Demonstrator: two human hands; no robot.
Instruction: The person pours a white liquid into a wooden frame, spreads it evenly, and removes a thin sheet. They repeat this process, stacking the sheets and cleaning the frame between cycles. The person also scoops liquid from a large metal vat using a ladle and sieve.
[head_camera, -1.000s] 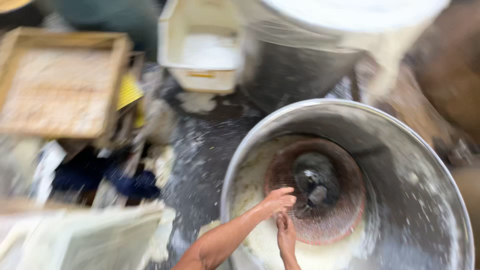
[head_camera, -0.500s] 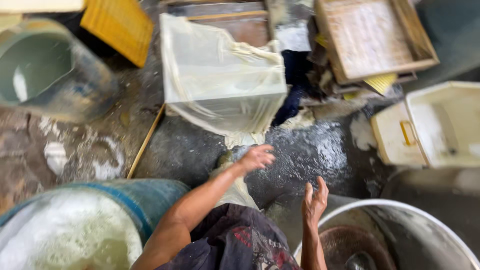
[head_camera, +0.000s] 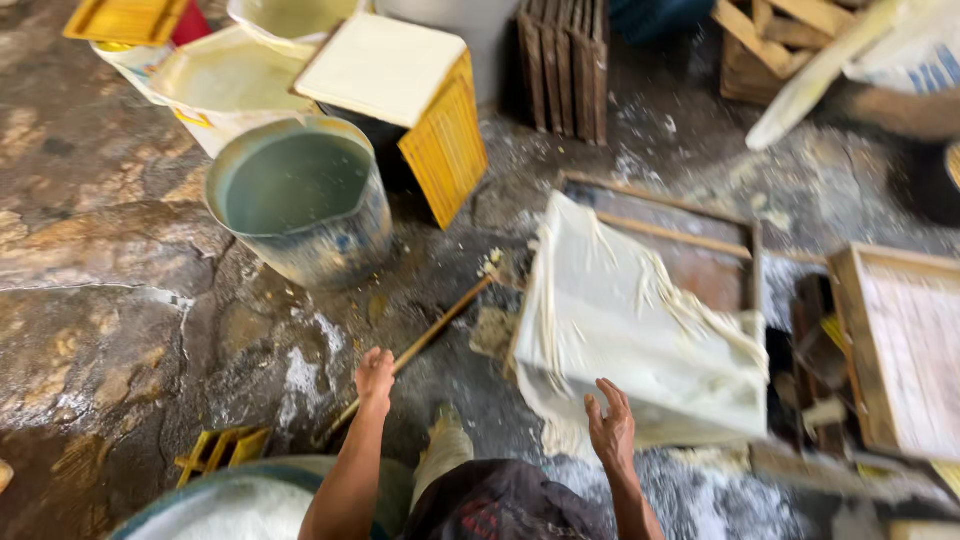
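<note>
Two bare hands are hanging empty at the bottom of the frame: the left hand (head_camera: 375, 378) is loosely curled over a thin stick (head_camera: 420, 345), the right hand (head_camera: 612, 428) is spreading open just short of the cloth-draped wooden frame (head_camera: 640, 335) at centre right. Nothing is being gripped yet. Wet stone floor (head_camera: 110, 260) is glistening around a bucket (head_camera: 295, 195) at upper left.

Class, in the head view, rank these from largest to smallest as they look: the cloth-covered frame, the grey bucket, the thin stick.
1. Cloth-covered frame
2. Grey bucket
3. Thin stick, long but very narrow

The frame lies nearer the camera, so its lead over the bucket may be partly nearness.
</note>
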